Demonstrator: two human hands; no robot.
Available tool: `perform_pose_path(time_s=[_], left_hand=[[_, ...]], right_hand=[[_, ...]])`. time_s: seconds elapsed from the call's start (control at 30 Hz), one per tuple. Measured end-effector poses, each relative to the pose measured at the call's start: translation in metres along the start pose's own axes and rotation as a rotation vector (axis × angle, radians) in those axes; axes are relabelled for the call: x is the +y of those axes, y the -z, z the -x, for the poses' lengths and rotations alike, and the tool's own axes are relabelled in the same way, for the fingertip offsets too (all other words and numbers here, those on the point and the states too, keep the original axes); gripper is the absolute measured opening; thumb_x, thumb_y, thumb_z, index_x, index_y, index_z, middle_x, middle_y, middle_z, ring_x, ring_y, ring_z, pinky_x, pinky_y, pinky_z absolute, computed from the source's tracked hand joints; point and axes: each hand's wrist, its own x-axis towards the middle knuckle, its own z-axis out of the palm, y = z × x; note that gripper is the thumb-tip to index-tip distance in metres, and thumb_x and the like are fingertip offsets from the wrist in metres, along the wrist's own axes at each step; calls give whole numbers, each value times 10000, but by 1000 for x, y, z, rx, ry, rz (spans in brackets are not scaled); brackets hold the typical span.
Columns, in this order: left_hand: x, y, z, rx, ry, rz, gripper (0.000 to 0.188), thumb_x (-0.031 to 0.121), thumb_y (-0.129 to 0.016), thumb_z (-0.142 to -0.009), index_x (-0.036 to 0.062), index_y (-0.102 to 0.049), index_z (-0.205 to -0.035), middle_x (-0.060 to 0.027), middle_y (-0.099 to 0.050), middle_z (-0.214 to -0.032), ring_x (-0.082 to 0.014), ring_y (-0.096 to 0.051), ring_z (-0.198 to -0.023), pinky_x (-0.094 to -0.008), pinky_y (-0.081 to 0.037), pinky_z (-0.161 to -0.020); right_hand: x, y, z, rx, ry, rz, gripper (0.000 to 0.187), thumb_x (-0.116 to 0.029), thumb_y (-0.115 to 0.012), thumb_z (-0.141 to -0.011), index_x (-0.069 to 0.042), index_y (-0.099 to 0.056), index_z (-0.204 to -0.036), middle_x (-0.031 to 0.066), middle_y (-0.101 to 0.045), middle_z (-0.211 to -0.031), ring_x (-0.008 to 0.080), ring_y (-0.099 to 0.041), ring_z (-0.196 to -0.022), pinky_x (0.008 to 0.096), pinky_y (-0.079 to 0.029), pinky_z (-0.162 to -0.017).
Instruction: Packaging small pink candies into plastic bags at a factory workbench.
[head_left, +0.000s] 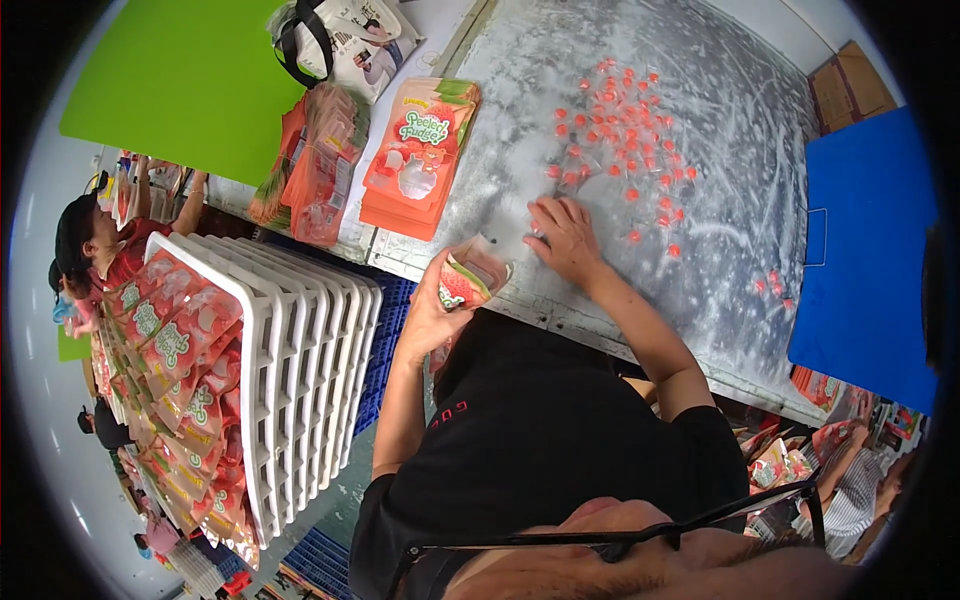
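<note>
My left hand [432, 312] is closed round a red and green printed pouch [466, 281], holding it upright at the table's near edge with its mouth spread apart. My right hand [567, 238] rests on the metal table just right of the pouch. Its fingers are bent and loosely apart, the thumb separate; no item shows between them, though the palm side is hidden. Beyond it, many small red wrapped candies [631, 146] lie scattered over the tabletop. A few more candies [774, 286] sit apart near the right edge.
Flat pouches [418, 160] are stacked at the table's left, beside bundled pouches [322, 165] and a white bag [352, 45]. A white crate [290, 350] full of pouches stands at my left. A blue panel [865, 250] borders the right side. Other people work nearby.
</note>
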Motion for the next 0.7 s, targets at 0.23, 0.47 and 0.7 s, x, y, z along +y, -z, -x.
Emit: perform_pose_path(time_s=[0.23, 0.47, 0.7], left_hand=[[10, -10, -12, 43, -179, -512, 868, 22, -781, -607, 81, -452, -1408, -174, -532, -1296, -382, -469, -1279, -467, -335, -1143], [6, -25, -21, 74, -339, -770, 910, 101, -830, -601, 120, -438, -1422, -137, -503, -1337, -355, -462, -1290, -538, -266, -1169], [7, -54, -22, 211, -349, -658, 974, 64, -817, -581, 89, -377, -1450, -161, -441, -1376, -363, -403, -1331, -592, -221, -1162]], right_hand=[[12, -14, 8, 157, 96, -158, 215, -160, -701, -812, -75, -675, -1008, 63, -580, -887, 265, -576, -790, 362, -484, -682], [-40, 48, -17, -169, -281, -712, 129, -158, -648, -872, -31, -671, -874, 116, -576, -763, 306, -593, -706, 372, -490, -663], [-83, 39, -24, 162, -102, -609, 177, -116, -578, -927, 14, -587, -1046, 134, -595, -910, 289, -609, -839, 380, -491, -783]])
